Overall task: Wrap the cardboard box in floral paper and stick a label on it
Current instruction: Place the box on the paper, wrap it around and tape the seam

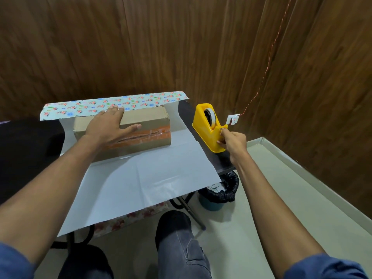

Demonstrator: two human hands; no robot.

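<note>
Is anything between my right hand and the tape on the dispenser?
Nothing visible stands between them. Your right hand is already at the cutter end of the yellow tape dispenser, fingers pinching at the tape end there. The cardboard box lies off to the left under your left hand, clear of that path.

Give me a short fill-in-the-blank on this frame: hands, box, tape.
1. The left hand lies flat on top of the ____.
2. The right hand pinches at the cutter end of the ____ tape dispenser.
3. The cardboard box sits on the paper's ____ side, the floral print showing only on the folded far edge.
4. A bin lined with a ____ bag stands on the floor under the table's right corner.

Missing words: box; yellow; white; black
</note>
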